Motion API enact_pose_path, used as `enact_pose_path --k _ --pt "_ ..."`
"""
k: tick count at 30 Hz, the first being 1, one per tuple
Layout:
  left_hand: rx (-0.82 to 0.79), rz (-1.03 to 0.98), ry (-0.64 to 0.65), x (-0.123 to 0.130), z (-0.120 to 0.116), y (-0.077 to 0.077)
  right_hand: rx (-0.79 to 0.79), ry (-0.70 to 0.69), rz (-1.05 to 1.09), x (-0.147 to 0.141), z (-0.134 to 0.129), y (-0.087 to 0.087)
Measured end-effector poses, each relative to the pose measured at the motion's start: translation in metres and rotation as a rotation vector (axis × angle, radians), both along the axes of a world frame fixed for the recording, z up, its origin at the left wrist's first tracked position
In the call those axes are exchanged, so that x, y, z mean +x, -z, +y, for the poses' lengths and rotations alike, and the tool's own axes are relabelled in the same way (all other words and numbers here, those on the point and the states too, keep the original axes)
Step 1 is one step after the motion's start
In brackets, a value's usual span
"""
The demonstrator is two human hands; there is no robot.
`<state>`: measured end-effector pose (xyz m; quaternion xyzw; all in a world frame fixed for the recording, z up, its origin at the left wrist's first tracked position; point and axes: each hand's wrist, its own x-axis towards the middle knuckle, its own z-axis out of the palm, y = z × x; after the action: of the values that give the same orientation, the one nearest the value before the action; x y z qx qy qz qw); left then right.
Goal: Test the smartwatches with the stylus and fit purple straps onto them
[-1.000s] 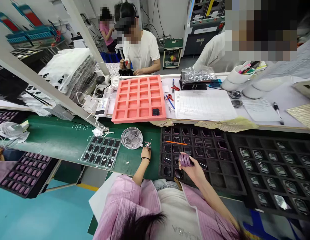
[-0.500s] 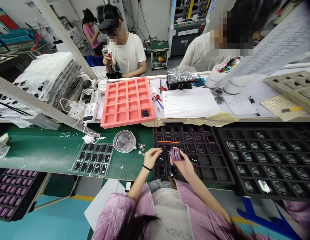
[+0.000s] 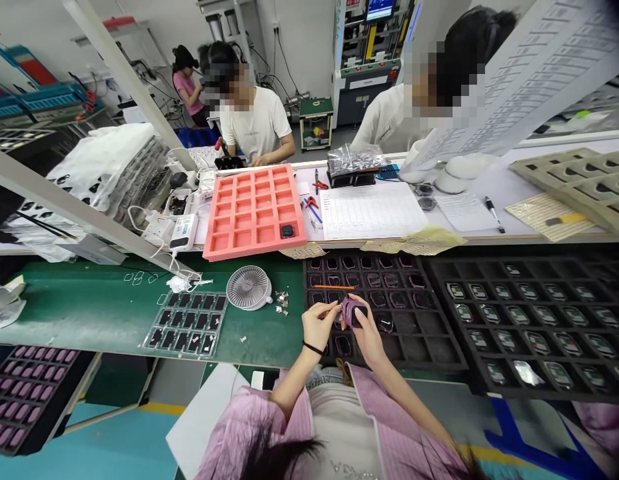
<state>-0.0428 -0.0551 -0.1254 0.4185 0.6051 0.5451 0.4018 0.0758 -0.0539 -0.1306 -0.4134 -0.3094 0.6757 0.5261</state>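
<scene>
My right hand (image 3: 369, 339) is closed around a short stack of purple watch cases (image 3: 350, 311), held above the black compartment tray (image 3: 414, 348). Against the stack's left side, the fingertips of my left hand (image 3: 318, 327) are pinched together; what lies between them, if anything, is too small to make out. Dark watch cases with purple edges fill many of the tray's compartments, and a few at the lower right hold nothing. Across the tray, just beyond my hands, lies a thin orange stick (image 3: 333, 287).
Left of my hands are a small grey fan (image 3: 248, 288), scraps and a clear tray of black pieces (image 3: 186, 321). A pink foam tray (image 3: 254, 212) rests on the shelf ahead. Another black tray (image 3: 534, 340) stands right. Two co-workers sit opposite; another person is farther back.
My left hand has moved right, up to the stack. My right hand has turned the stack, so a dark face now shows. The camera view has tilted up slightly.
</scene>
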Motion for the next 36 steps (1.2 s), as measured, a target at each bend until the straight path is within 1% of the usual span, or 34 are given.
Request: enact_pose_path --k 3,6,9,11,13,14,16,19,21,23,25,26,27,28,29,30,31,32,34,36 --pt "0.003 -0.026 -0.007 0.004 -0.002 -0.003 0.019 0.036 -0.044 0.000 -0.004 0.002" --pt "-0.032 -0.189 -0.006 0.008 -0.002 -0.002 -0.012 0.024 0.033 -0.001 -0.004 -0.004" --pt "-0.114 -0.490 0.027 0.015 -0.003 0.001 -0.078 0.043 0.172 -0.004 -0.004 -0.014" --pt "-0.209 -0.735 0.085 0.020 -0.006 0.003 -0.126 0.065 0.246 -0.006 -0.005 -0.018" --pt "-0.291 -0.930 0.148 0.023 -0.010 0.005 -0.164 0.067 0.289 -0.007 -0.008 -0.020" --pt "-0.318 -0.989 0.172 0.024 -0.012 0.006 -0.176 0.067 0.296 -0.008 -0.010 -0.019" --pt "-0.348 -1.030 0.183 0.024 -0.017 0.008 -0.196 0.060 0.294 -0.009 -0.014 -0.016" --pt "-0.371 -1.001 0.161 0.021 -0.024 0.012 -0.209 0.040 0.267 -0.012 -0.020 -0.012" --pt "-0.356 -0.974 0.161 0.020 -0.028 0.016 -0.213 0.021 0.252 -0.016 -0.024 -0.009" --pt "-0.321 -0.945 0.166 0.017 -0.030 0.023 -0.221 -0.008 0.247 -0.019 -0.026 -0.007" --pt "-0.300 -0.882 0.195 0.009 -0.030 0.036 -0.228 -0.034 0.247 -0.023 -0.026 -0.005" --pt "-0.300 -0.819 0.223 0.001 -0.028 0.044 -0.225 -0.045 0.246 -0.024 -0.026 -0.004" --pt "-0.307 -0.720 0.246 -0.009 -0.026 0.053 -0.220 -0.056 0.245 -0.025 -0.025 -0.003" --pt "-0.318 -0.577 0.258 -0.022 -0.023 0.063 -0.213 -0.068 0.244 -0.025 -0.023 -0.002" --pt "-0.323 -0.385 0.229 -0.036 -0.020 0.074 -0.208 -0.079 0.244 -0.024 -0.021 -0.001" --pt "-0.334 -0.121 0.140 -0.052 -0.018 0.085 -0.205 -0.087 0.245 -0.022 -0.019 0.000" --pt "-0.355 0.208 0.021 -0.067 -0.016 0.096 -0.207 -0.093 0.245 -0.019 -0.016 0.000" --pt "-0.418 0.524 -0.048 -0.082 -0.016 0.107 -0.210 -0.093 0.244 -0.016 -0.014 0.001" --pt "-0.476 0.674 -0.076 -0.104 -0.017 0.126 -0.218 -0.083 0.235 -0.010 -0.011 0.003" --pt "-0.512 0.735 -0.051 -0.116 -0.019 0.141 -0.221 -0.072 0.223 -0.005 -0.010 0.005"
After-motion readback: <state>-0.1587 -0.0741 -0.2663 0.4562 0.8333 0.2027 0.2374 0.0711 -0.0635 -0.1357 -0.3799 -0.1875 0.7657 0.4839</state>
